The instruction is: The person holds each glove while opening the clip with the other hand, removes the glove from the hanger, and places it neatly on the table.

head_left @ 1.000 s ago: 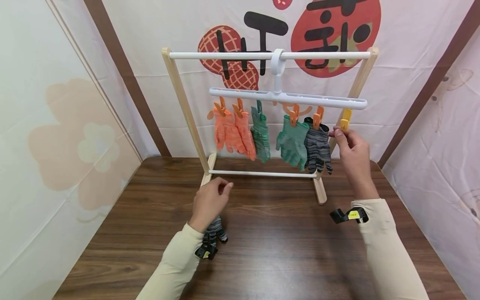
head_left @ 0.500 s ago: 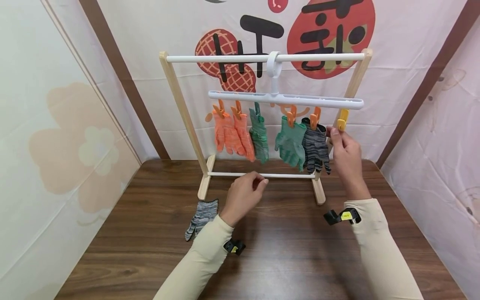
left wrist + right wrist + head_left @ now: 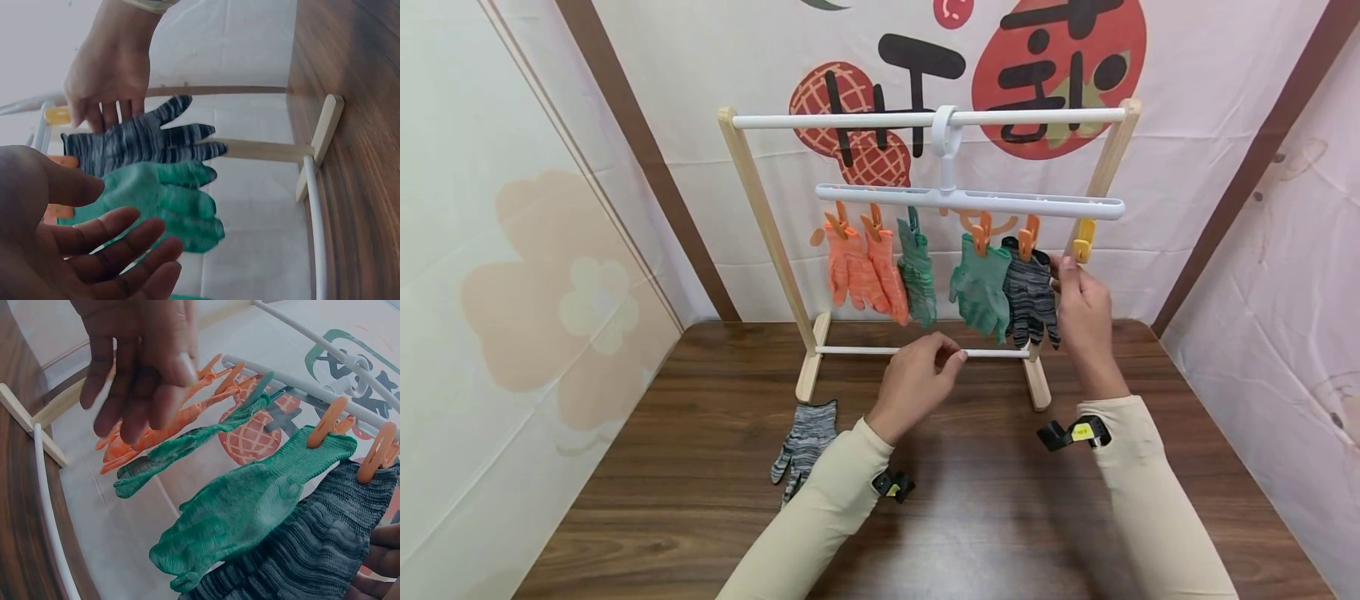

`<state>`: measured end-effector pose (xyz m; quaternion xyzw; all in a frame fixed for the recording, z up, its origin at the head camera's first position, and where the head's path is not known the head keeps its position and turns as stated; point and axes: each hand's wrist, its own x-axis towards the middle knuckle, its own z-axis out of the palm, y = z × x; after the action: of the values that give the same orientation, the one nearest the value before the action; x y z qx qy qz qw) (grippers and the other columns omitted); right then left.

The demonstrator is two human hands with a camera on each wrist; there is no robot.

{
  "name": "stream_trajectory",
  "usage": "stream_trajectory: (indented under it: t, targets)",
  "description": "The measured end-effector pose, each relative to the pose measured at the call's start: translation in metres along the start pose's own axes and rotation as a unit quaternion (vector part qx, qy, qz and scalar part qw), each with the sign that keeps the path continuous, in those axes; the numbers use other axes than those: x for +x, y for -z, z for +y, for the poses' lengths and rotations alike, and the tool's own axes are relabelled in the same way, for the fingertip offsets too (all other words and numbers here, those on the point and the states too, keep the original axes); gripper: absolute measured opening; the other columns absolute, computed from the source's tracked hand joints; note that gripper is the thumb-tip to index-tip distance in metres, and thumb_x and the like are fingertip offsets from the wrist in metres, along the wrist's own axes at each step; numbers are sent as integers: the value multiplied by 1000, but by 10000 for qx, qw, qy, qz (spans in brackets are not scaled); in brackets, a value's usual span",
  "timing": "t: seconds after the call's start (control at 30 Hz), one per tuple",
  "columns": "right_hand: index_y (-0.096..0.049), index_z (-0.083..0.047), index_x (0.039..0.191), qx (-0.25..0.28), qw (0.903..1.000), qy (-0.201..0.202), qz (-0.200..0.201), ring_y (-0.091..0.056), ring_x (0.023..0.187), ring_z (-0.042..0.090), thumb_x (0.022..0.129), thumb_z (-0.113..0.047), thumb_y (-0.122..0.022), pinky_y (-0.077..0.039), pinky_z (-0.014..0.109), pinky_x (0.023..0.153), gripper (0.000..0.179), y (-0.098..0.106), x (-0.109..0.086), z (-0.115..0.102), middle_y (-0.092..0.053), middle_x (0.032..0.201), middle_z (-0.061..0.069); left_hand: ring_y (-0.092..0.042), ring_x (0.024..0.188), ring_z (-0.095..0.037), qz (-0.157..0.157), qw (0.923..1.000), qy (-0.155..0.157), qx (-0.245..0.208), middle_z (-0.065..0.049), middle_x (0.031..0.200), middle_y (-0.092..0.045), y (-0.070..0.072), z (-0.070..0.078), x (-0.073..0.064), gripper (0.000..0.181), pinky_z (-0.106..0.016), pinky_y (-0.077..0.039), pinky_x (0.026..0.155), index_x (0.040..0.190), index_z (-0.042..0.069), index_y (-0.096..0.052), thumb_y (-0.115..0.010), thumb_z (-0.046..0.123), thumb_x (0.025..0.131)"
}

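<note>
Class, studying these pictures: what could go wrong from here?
The right hand is at the hanging grey striped knit glove, held by an orange plastic clothespin; a tug might free it. The left hand, near the hanging green knit glove, might bump it. The long white plastic hanger, on one round hook, could tilt.

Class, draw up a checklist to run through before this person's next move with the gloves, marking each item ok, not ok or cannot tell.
1. Hanger hooked over the top rail: ok.
2. Hanging grey glove clipped by an orange clip: ok.
3. Yellow clip free of any glove: ok.
4. Left hand empty: ok.
5. Second grey glove hung up: not ok, lying on the table.
6. Right hand gripping the hanging grey glove: cannot tell, partly hidden.
</note>
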<state>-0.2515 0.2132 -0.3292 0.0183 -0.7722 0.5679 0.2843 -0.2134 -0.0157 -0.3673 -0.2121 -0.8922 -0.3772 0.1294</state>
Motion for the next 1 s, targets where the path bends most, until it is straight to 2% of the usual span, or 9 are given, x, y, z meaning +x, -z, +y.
stream_trajectory:
  t: [0.17, 0.3, 0.4, 0.57, 0.73, 0.9, 1.0]
  targets:
    - [-62, -2, 138, -173, 9997, 157, 45, -58, 126, 26, 111, -42, -37, -44, 44, 107, 54, -3, 0, -3, -62, 139, 14, -65, 84, -14, -151, 9998, -114, -46, 5, 91, -68, -4, 9, 6, 15, -33, -51, 74, 104, 16, -72, -63, 28, 102]
    - [-59, -7, 143, -414, 9990, 191, -23, -50, 136, 23, 109, -46, -38, -36, 44, 113, 56, -5, -2, -7, -56, 146, 10, -66, 88, -15, -281, 9994, -103, -147, 5, 97, -69, -6, 17, 12, 18, -32, -52, 75, 111, 16, -70, -62, 30, 103]
    - [-58, -5, 144, -375, 9990, 247, -87, -44, 141, 21, 109, -46, -37, -32, 43, 117, 57, -6, -3, -9, -55, 148, 11, -67, 94, -16, -339, 9992, -102, -186, 3, 103, -70, -9, 23, 16, 22, -33, -53, 78, 117, 14, -69, -61, 31, 103]
    - [-58, -4, 143, -275, 9989, 383, -80, -46, 139, 20, 109, -47, -38, -33, 43, 116, 58, -8, -2, -12, -56, 147, 10, -68, 99, -18, -332, 9990, -229, -188, 1, 109, -70, -12, 31, 23, 29, -34, -54, 82, 121, 11, -68, -61, 32, 103]
    - [-59, -4, 142, -229, 9987, 458, -80, -50, 134, 20, 108, -47, -43, -38, 42, 111, 58, -10, -1, -16, -58, 144, 11, -67, 96, -15, -314, 9989, -316, -138, -1, 111, -70, -15, 39, 28, 31, -33, -53, 81, 124, 10, -67, -59, 33, 104]
    - [-58, -7, 143, -114, 9986, 519, -80, -57, 125, 19, 106, -41, -52, -45, 33, 102, 51, -13, 1, -21, -61, 140, 12, -66, 96, -16, -263, 9985, -452, -177, -3, 119, -69, -17, 46, 34, 34, -34, -53, 81, 127, 9, -66, -58, 33, 105]
    - [-57, -5, 144, -19, 9980, 620, -88, -60, 123, 18, 105, -36, -56, -46, 28, 100, 50, -15, 3, -25, -62, 137, 14, -66, 103, -18, -241, 9981, -501, -246, -4, 122, -68, -18, 50, 38, 34, -35, -53, 85, 129, 8, -65, -58, 31, 105]
